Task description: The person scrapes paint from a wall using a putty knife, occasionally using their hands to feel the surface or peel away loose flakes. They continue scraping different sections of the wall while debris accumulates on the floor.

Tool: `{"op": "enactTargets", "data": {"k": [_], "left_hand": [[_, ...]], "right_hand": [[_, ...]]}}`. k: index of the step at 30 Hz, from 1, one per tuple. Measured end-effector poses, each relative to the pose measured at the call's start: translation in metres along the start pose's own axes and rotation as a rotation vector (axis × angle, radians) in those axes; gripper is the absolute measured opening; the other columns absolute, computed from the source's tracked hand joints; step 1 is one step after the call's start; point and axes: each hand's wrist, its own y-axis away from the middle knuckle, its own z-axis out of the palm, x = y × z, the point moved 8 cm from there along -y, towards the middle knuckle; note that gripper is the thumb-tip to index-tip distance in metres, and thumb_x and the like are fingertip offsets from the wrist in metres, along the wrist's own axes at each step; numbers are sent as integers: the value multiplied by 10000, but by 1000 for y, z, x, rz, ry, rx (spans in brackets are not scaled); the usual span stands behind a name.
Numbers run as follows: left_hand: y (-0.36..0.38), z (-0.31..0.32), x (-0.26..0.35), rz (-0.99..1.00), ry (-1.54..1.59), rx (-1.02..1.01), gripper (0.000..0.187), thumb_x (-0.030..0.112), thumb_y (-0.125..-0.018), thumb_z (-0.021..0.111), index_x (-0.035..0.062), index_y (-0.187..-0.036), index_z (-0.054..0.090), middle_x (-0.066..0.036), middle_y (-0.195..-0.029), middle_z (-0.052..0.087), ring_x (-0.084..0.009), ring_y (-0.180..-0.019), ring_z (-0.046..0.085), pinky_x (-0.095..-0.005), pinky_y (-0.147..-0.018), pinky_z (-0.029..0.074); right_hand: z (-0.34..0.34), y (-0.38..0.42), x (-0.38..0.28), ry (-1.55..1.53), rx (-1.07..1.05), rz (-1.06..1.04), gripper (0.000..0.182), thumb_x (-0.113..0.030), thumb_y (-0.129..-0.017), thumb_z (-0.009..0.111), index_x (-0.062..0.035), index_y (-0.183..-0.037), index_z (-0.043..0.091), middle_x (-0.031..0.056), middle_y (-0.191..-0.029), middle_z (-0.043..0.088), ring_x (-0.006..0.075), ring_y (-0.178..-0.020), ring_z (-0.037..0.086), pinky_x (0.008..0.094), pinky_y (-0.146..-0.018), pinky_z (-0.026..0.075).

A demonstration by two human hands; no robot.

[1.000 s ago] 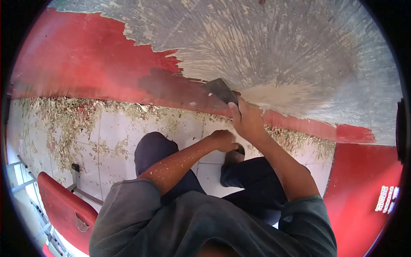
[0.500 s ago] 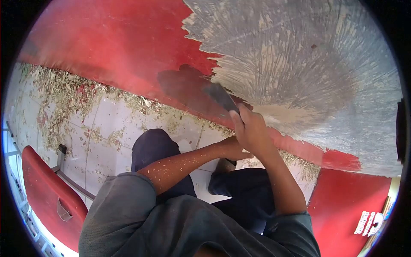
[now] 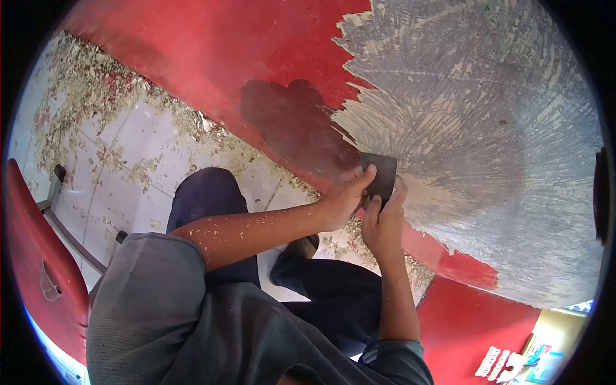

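Observation:
A dark, flat, squarish scraper blade (image 3: pixel 381 172) sits between both hands, broad face turned up. My left hand (image 3: pixel 343 200) grips its left edge with the thumb on top. At its lower edge, my right hand (image 3: pixel 386 221) is closed, with its thumb on the face and fingers around the right side. Both hands are in front of a red painted surface (image 3: pixel 212 58), close to where the paint ends in a jagged line. Beyond that line is a large greyish stripped patch (image 3: pixel 462 115) covered in fanned scrape marks. Pale flakes cling to my left forearm (image 3: pixel 237 240).
Paint flakes and shavings (image 3: pixel 96 83) lie along the surface's base on white floor tiles (image 3: pixel 138 125). A red chair (image 3: pixel 51 256) with metal legs stands at the left. My bent knee (image 3: pixel 208 196) is near the surface. White lettering (image 3: pixel 494 362) shows at lower right.
My left hand has risen from below the right forearm and taken hold of the scraper blade. The blade has moved back from the paint's edge and turned its face up. The view has shifted.

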Motion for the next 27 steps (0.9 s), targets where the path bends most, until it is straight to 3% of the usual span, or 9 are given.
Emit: {"op": "enactTargets", "data": {"k": [4,7,10,13,14,18,24,27], "left_hand": [[11,11,20,24,-131,45,444,507,-957,398,124,-1157,501,7,-1031,572,-96,-940,525,-258,-782,437],[7,12,19,14,-46,8,461,516,-951,403,112,-1152,500,18,-1012,564,-87,-933,513,-263,-813,438],[1,11,23,122,15,25,459,511,-955,393,114,-1158,498,11,-1037,559,-97,-949,513,-265,-836,436],[6,11,23,124,74,64,452,498,-962,383,114,-1172,494,1,-1065,550,-106,-969,506,-264,-842,432],[5,10,20,104,84,21,444,479,-969,379,110,-1193,484,-8,-1081,544,-114,-995,498,-271,-871,428],[1,4,12,58,48,94,419,445,-981,379,96,-1175,506,-19,-1096,553,-124,-997,512,-290,-905,422],[1,2,9,87,44,122,409,437,-982,388,91,-1150,527,-15,-1058,581,-111,-975,521,-292,-889,430],[0,7,13,108,25,55,412,441,-980,389,87,-1141,528,-13,-1053,583,-109,-990,519,-296,-894,433]], "right_hand": [[-4,0,-3,64,16,2,407,-2,-898,421,54,-1268,262,202,-909,598,257,-743,629,357,-692,490],[-1,-5,0,-37,-50,64,457,-22,-889,453,63,-1295,261,330,-1062,532,465,-926,575,471,-798,452],[3,-12,-13,-31,-7,97,445,-35,-895,448,69,-1290,272,348,-1097,514,480,-962,560,481,-814,443],[7,-11,-20,121,-4,84,441,-29,-917,420,46,-1313,242,284,-1060,549,376,-942,598,417,-779,466],[7,-11,-17,66,-15,59,455,-35,-898,423,76,-1304,251,363,-1113,502,504,-998,537,483,-831,436],[5,-10,-18,-143,14,130,448,-19,-894,406,90,-1303,257,343,-1120,508,470,-1017,545,458,-885,423],[4,-8,-26,62,52,-31,439,2,-878,405,91,-1290,282,320,-1151,488,437,-1025,543,442,-889,421],[8,-8,-8,-28,84,52,437,-12,-875,429,93,-1280,302,314,-1161,477,443,-1023,532,447,-883,420]]}}
